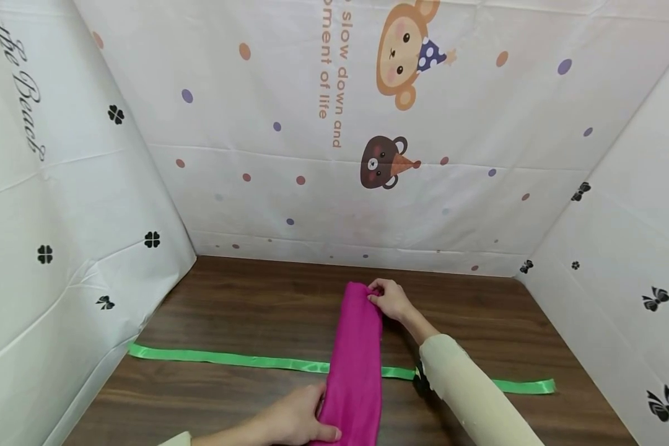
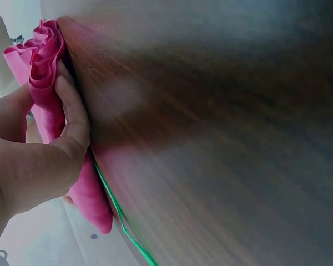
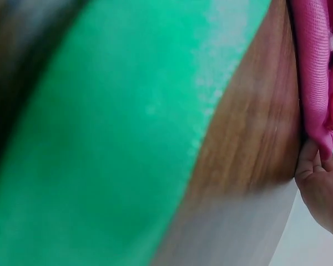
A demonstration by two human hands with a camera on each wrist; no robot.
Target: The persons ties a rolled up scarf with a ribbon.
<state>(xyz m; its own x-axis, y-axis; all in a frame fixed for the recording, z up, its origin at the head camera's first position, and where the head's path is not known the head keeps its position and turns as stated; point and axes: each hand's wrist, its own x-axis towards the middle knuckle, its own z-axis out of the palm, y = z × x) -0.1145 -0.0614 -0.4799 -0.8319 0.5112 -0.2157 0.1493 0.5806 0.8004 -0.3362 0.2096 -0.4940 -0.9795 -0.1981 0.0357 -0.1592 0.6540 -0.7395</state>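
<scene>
A magenta cloth [image 1: 355, 365], folded into a long narrow strip, lies on the brown wooden table [image 1: 245, 310] and crosses a green ribbon [image 1: 223, 357]. My right hand [image 1: 389, 298] pinches the cloth's far end. My left hand [image 1: 298, 420] grips the near end at the bottom of the head view. In the left wrist view, the left hand [image 2: 39, 149] has its fingers curled round the bunched layers of the cloth [image 2: 44, 61]. In the right wrist view, the right hand [image 3: 322, 183] holds the edge of the cloth [image 3: 316, 66], beside the blurred green ribbon [image 3: 127, 138].
White printed sheets form walls on the left [image 1: 61, 217], back [image 1: 368, 124] and right [image 1: 630, 248] of the table. The ribbon runs left to right across the table. Bare wood lies on both sides of the cloth.
</scene>
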